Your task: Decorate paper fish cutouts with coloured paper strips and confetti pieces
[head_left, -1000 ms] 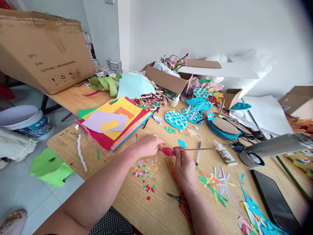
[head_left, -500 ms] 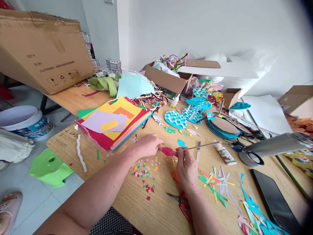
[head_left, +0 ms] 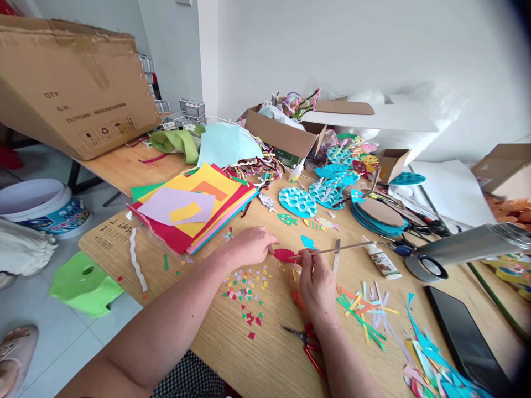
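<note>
Pinching a thin stick (head_left: 332, 250), the right hand (head_left: 316, 283) keeps thumb and fingers closed on its near end; the stick's tip lies over a red cutout (head_left: 284, 255), whose right edge the fingers partly cover, so its shape is hard to make out. The left hand (head_left: 249, 246) rests fingers-down on the surface (head_left: 274, 354), fingertips pressing the cutout's left edge; whether it grips the paper or only pins it cannot be told. Both forearms are cut off at the near edge. An orange scrap (head_left: 297, 299) shows only partly under the right wrist, and red scissors (head_left: 307, 344) lie half hidden beside that forearm. Since half a second ago almost nothing has moved: stick, cutout and both hands sit as they did. A second ago the stick lay flatter, pointing right at the glue bottle (head_left: 381, 261); now it tilts up slightly. The left arm stretches from near left, elbow bent; the right wrist is straight.
</note>
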Demonstrator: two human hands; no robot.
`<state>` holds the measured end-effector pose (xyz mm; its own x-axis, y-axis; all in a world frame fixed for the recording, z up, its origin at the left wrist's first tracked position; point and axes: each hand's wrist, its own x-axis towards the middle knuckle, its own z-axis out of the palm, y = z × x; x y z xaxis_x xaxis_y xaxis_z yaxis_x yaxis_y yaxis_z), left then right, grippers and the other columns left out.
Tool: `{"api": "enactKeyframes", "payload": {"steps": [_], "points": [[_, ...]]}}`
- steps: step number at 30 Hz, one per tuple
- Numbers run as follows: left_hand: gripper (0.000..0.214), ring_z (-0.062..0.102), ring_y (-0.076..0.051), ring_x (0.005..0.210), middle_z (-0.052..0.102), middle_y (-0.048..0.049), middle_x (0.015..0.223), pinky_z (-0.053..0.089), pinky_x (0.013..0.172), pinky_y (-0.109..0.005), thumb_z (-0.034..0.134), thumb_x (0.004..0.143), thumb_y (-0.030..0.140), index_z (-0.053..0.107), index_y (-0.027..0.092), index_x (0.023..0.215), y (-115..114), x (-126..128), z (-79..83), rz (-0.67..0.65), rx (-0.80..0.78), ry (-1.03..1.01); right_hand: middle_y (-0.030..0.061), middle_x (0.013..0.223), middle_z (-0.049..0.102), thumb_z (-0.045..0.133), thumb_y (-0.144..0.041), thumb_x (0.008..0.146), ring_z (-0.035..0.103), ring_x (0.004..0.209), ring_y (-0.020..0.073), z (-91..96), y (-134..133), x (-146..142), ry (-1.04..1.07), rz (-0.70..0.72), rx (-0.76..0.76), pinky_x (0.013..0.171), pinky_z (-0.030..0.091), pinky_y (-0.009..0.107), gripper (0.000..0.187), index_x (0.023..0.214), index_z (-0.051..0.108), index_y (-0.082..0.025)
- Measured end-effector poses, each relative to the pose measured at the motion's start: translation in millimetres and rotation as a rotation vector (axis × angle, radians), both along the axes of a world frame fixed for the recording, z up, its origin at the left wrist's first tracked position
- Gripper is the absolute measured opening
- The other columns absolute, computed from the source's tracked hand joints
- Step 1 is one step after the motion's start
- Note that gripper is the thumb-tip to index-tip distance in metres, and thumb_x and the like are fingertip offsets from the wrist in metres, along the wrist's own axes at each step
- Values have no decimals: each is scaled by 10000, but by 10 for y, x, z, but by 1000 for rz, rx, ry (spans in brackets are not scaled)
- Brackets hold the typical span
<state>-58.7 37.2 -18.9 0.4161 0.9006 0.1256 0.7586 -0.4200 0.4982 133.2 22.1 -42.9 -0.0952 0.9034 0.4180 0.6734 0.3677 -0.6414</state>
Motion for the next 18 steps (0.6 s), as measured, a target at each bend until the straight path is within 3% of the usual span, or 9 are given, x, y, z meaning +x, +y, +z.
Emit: {"api": "enactKeyframes", "payload": {"steps": [5, 11, 13, 18], "points": [[413, 640, -187, 915, 706, -64, 889, 489, 824, -276, 462, 774, 47, 658, 197, 1105, -1, 1, 4, 0, 4, -1, 71, 757, 658, 348, -411, 939, 611, 695, 196, 22, -9, 3, -15, -1, -18, 652, 445, 311, 340, 801, 567, -191], [415, 639, -182, 915, 725, -49, 837, 484, 840, -276, 490, 757, 33, 645, 174, 1116, -4, 13, -2, 4, -19, -10, 45, 720, 641, 373, -408, 943, 617, 653, 168, 239, -185, -22, 171, -119, 50, 623, 450, 278, 323, 839, 580, -183], [402, 646, -181, 879, 731, -46, 823, 490, 809, -272, 494, 758, 38, 651, 171, 1105, -1, 18, 3, 8, -34, -17, 29, 699, 623, 390, -378, 944, 608, 636, 155, 299, -280, -53, 208, -22, 45, 603, 447, 265, 298, 808, 577, -189], [451, 597, -190, 993, 747, -3, 801, 475, 776, -259, 476, 736, 19, 645, 180, 1121, 40, 29, 6, -23, -58, -5, 10, 703, 593, 422, -244, 938, 574, 624, 137, 297, -481, -171, 148, 431, -36, 587, 441, 258, 211, 788, 564, -201]]}}
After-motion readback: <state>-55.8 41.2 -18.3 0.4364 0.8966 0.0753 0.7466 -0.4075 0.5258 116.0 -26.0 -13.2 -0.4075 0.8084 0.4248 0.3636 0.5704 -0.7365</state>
